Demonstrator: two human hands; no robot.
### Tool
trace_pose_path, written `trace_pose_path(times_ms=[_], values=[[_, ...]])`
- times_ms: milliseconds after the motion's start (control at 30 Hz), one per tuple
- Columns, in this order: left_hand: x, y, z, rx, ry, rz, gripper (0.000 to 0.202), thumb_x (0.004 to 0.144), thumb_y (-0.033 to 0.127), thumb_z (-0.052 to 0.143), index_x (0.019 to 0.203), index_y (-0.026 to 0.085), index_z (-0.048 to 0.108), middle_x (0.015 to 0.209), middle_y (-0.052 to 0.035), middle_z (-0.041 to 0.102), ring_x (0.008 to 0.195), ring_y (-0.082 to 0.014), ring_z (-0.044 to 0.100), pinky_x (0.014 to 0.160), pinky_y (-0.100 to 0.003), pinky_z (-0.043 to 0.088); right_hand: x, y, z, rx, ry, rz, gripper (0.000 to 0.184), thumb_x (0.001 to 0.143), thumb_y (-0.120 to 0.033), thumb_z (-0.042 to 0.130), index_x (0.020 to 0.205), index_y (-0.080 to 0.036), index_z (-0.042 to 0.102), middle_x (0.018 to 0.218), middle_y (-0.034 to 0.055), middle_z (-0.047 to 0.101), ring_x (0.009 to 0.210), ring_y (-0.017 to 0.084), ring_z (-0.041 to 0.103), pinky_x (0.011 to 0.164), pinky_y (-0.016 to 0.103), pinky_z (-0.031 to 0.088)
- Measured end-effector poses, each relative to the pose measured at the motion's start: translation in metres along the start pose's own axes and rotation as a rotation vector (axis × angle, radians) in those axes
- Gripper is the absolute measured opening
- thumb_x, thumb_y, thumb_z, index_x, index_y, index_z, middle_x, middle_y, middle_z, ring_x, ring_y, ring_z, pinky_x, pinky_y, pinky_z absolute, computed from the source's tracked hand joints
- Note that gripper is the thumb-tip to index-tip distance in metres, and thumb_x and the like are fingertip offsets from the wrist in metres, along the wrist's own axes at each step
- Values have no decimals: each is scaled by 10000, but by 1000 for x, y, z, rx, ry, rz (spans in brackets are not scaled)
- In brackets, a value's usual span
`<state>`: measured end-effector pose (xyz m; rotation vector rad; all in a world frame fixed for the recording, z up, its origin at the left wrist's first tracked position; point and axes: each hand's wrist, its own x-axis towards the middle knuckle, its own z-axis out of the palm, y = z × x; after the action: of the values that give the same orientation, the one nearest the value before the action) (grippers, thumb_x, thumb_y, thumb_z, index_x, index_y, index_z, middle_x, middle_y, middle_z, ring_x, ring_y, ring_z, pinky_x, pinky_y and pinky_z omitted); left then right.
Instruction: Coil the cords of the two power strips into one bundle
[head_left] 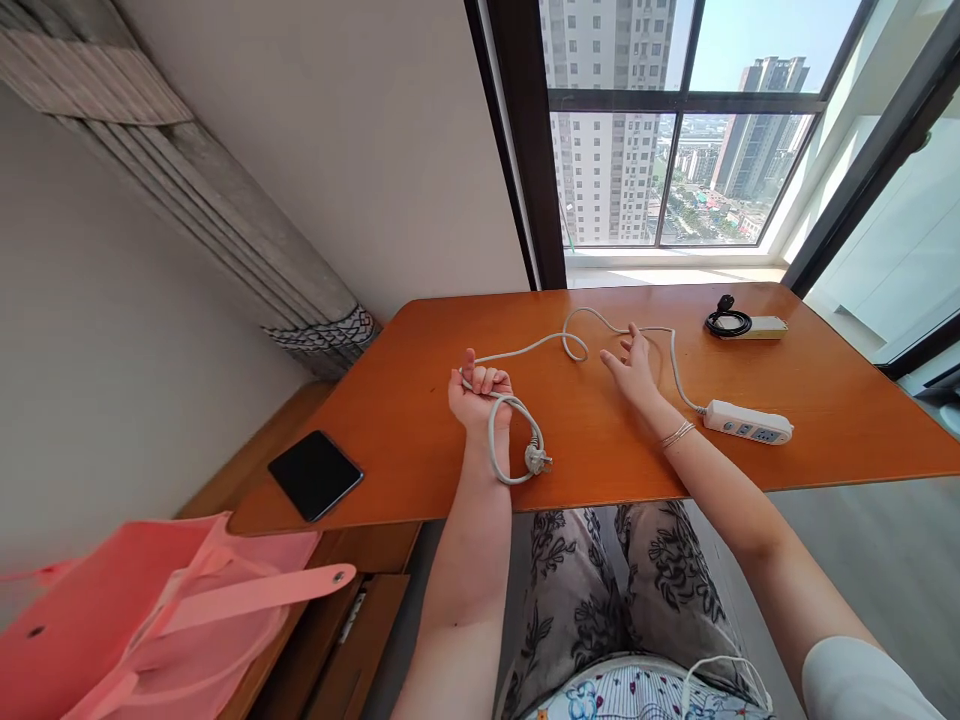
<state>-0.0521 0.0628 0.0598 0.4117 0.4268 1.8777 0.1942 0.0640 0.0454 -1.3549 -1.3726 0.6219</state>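
My left hand (pixel 480 392) is a closed fist around the white cord (pixel 525 349) of a power strip. A loop of that cord hangs round my wrist and ends in the plug (pixel 537 459) lying on the table. My right hand (pixel 634 364) rests farther right with fingers spread, touching the cord where it curls. From there the cord runs on to the white power strip (pixel 748 421), which lies flat by my right forearm.
A second power strip with a coiled black cord (pixel 744 325) lies at the table's far right. A black phone (pixel 315 474) sits near the orange table's (pixel 420 440) front left corner. A pink bag (pixel 150 610) is at lower left. A window stands behind.
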Motion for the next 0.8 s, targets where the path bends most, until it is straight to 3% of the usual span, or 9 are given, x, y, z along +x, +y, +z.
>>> trace_pose_path(times_ms=[100,167,300,400,467,533,800], values=[[-7,-8,6,40,-34,-41,375,1040,421,418,957,218,722,483,83,224,412,-80,240,532,-207,392,-48,-25,21,37,-263,-241,379,895,-345,620,1259,-241,618,1300,110,593,1180,242,592,972,395,534],[-12,-13,11,29,-68,-79,382,1046,423,417,988,210,730,489,75,261,429,-82,279,556,-215,410,-69,-31,36,72,-414,-263,342,885,-311,643,1220,-242,645,1244,96,637,1144,234,608,956,390,532],[-23,-24,20,7,-109,-148,366,1037,421,468,960,188,740,518,73,313,462,-66,348,595,-212,427,-73,-19,55,215,-601,12,523,769,-285,774,1258,-197,613,1220,109,665,1032,227,641,908,380,528],[-29,-29,25,23,-113,-212,384,1049,399,443,946,176,737,525,72,332,472,-65,369,591,-210,429,-60,-9,52,366,-737,138,358,759,-397,780,1022,-172,691,912,35,694,801,172,611,786,320,506],[-30,-29,26,17,-96,-251,424,1066,368,386,918,167,729,512,73,314,453,-67,341,566,-208,418,-55,-8,45,428,-721,153,386,741,-522,774,877,-168,698,775,0,648,709,144,547,704,290,461],[-30,-28,26,11,-71,-264,449,1073,354,357,877,164,714,498,78,285,431,-67,308,543,-202,401,-53,-12,37,470,-618,156,457,703,-601,781,830,-172,687,739,-11,621,682,133,505,655,275,419],[-22,-23,23,-17,127,-207,488,1083,334,283,794,163,636,451,96,234,376,-60,239,482,-192,328,-56,-30,22,622,-284,109,449,722,-628,747,796,-215,587,647,-56,455,588,113,393,543,251,348]])
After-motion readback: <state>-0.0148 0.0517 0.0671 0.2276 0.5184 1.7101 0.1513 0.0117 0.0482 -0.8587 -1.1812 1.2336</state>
